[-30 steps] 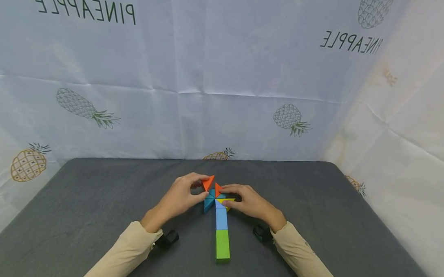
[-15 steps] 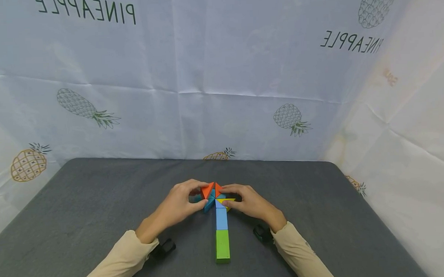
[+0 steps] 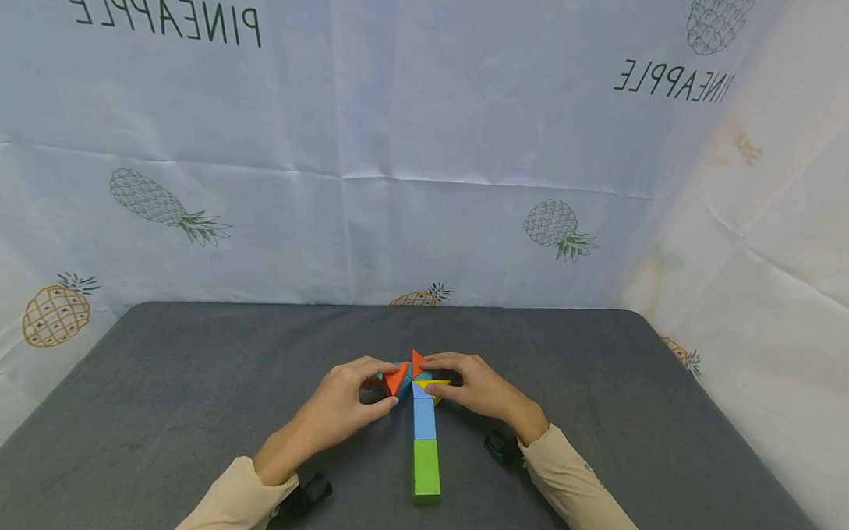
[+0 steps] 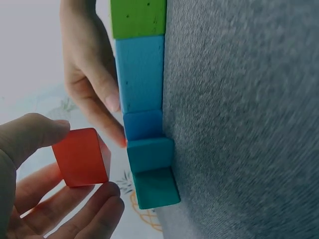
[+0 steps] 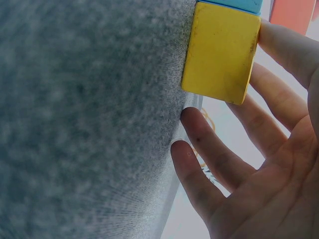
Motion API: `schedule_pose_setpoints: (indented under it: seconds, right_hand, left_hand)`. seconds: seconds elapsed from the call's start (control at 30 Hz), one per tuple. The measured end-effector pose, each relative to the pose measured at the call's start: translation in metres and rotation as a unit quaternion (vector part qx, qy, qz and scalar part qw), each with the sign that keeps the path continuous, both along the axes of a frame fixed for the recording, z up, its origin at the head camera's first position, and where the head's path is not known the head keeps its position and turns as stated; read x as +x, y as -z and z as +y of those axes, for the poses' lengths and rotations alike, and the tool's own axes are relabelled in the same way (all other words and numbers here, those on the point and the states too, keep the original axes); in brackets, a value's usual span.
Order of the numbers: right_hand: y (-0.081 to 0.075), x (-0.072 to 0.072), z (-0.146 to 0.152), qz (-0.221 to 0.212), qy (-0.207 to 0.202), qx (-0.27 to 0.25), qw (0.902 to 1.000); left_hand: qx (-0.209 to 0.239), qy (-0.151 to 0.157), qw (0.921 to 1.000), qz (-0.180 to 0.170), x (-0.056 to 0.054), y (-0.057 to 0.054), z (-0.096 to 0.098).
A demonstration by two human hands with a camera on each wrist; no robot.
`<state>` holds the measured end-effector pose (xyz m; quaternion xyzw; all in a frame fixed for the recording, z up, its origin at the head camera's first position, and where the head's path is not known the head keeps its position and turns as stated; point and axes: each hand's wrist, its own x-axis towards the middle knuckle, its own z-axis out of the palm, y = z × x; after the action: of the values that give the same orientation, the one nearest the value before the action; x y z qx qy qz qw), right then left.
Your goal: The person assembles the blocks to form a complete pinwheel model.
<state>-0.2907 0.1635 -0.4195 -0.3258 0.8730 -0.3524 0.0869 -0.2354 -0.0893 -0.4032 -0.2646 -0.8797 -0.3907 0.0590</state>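
My left hand (image 3: 345,394) pinches an orange triangular block (image 4: 82,157) between thumb and fingers, lifted at the left of the block figure in the head view. Two teal blocks (image 4: 157,186) stand below it on the left side of the figure. My right hand (image 3: 479,385) stays at the figure's right side, thumb on a yellow triangular block (image 5: 222,52) and index fingertip against a second orange triangle (image 3: 417,363). Its other fingers spread loosely in the right wrist view. The held orange block partly covers the teal blocks in the head view.
A light-blue block (image 3: 424,419) and a green block (image 3: 426,469) form a straight stem running toward me, below a small blue triangle (image 3: 418,390). Everything lies on a dark grey table (image 3: 189,367). A pineapple-print cloth (image 3: 434,140) hangs behind it.
My left hand has come down and slightly toward me with the orange triangular block, which has tipped and now overlaps the teal blocks. The right hand has stayed in place.
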Motion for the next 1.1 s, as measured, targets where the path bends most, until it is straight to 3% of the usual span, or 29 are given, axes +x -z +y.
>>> schedule_pose_setpoints:
  seconds: [0.4,0.63,1.1]
  right_hand:
    - [0.0,0.0,0.0,0.001,0.003,0.001,1.0]
    - [-0.001,0.0,0.0,0.001,0.003,0.007,1.0]
    - [-0.001,-0.001,0.0,0.003,0.002,0.008,1.0]
  left_hand:
    - [-0.01,-0.003,0.9999,-0.01,0.013,0.005,-0.001]
    - [-0.009,0.015,0.9997,-0.015,0.02,0.008,-0.003]
    - [-0.033,0.031,0.998,-0.044,0.024,0.009,-0.001]
